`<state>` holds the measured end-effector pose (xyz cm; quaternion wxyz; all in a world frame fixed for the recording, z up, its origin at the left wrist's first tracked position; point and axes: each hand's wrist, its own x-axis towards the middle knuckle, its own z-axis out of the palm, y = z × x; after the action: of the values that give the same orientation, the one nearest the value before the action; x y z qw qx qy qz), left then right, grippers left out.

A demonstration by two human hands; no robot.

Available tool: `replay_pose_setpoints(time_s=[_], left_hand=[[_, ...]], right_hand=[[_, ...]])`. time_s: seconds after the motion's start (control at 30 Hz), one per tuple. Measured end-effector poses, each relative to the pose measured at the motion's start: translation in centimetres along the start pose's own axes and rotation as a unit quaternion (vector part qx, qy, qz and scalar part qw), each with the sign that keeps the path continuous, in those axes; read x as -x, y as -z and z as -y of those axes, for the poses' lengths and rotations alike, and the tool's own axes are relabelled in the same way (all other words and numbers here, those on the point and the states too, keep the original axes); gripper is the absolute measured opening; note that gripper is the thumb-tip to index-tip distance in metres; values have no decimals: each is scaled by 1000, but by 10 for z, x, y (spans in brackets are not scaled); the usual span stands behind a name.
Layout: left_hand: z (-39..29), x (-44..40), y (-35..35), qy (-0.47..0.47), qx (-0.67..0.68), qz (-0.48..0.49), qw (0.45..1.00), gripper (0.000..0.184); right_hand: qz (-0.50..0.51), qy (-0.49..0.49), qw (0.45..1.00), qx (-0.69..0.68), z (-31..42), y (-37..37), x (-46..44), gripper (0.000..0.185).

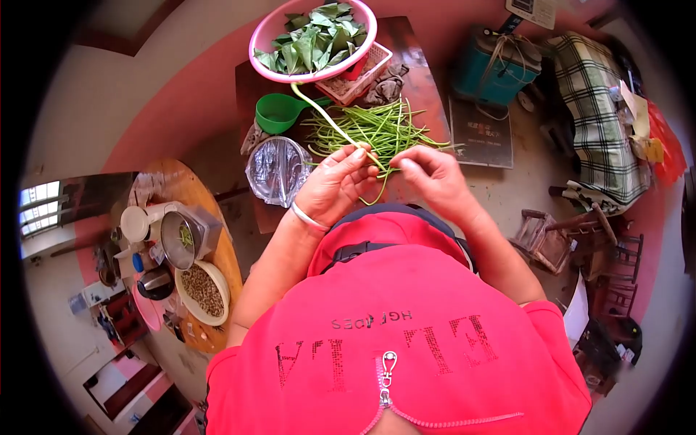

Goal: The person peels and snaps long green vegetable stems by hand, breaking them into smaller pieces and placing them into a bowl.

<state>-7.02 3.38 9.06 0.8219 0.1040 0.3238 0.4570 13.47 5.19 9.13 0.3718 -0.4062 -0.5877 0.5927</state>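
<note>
A long pale-green leaf stem (330,119) runs from the rim of the pink basin down into my left hand (336,186), whose thumb and fingers are closed round it. My right hand (437,181) is closed in a pinch at the stem's near end, just right of my left hand. Whether it pinches the stem itself or a thin strip of its skin is too small to tell. Beyond both hands a loose pile of green stems (384,127) lies on the table. The pink basin (259,54) holds green leaves (315,40).
Near the pile are a green ladle-like scoop (277,112), a plastic-covered bowl (278,170) and a pink-white basket (373,69) on the dark table (417,58). A wooden table (217,210) with bowls stands left. Small wooden chairs (547,243) stand right.
</note>
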Motion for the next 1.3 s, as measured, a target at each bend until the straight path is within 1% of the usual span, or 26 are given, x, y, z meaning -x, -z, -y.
replay_pose_setpoints(time_s=[0.03,0.07,0.17,0.23,0.37,0.43,0.57,0.63,0.87,0.93,0.97,1.03,1.07,1.1,1.13,1.17,1.2,1.23,1.27,1.3], left_hand=[[2,0,3,15,1,8,1000,16],[3,0,5,29,3,16,999,17],[4,3,10,25,-8,15,1000,18],[6,6,15,23,-13,15,1000,19],[9,8,19,27,-9,18,999,19],[10,8,23,26,-6,16,1000,19],[11,11,23,21,-14,3,1000,19],[12,13,22,13,-17,-19,1000,18],[14,17,23,15,-21,-19,999,18],[15,17,23,35,-26,-21,999,16],[16,17,24,33,-26,-23,999,16],[17,15,27,81,-73,-20,994,15],[16,16,27,81,-73,-21,994,15],[16,17,24,32,-205,-51,977,14],[16,18,22,-17,-333,-79,939,14],[27,18,21,-124,-320,-99,934,13],[29,17,21,-197,-393,-89,894,17],[28,18,20,-214,-444,-57,868,20],[28,20,20,-228,-493,-26,839,23],[28,21,19,-251,-554,-10,794,23]], right_hand=[[-17,10,999,40,6,-10,3,14],[5,-31,998,56,15,-13,6,12],[1,-26,998,56,21,-23,13,12],[-17,22,992,125,13,-27,16,12],[-37,38,988,148,11,-37,19,13],[-73,59,981,171,11,-41,19,13],[-78,57,982,160,12,-46,21,13],[-89,56,980,170,9,-48,22,14],[-89,39,981,170,-3,-50,21,12],[-49,1,990,128,2,-50,21,12],[-47,2,991,128,1,-50,21,12],[-21,11,996,82,-2,-50,20,12],[-20,12,996,81,-3,-51,20,12],[-16,14,998,59,-4,-51,20,11],[-12,17,999,37,-5,-51,20,9],[-12,18,999,36,-5,-51,19,9],[-7,-12,1000,-26,-6,-51,19,10],[-2,-42,995,-89,-7,-52,19,10],[-2,-43,995,-91,-9,-51,17,10],[0,-37,997,-71,-10,-49,15,13]])
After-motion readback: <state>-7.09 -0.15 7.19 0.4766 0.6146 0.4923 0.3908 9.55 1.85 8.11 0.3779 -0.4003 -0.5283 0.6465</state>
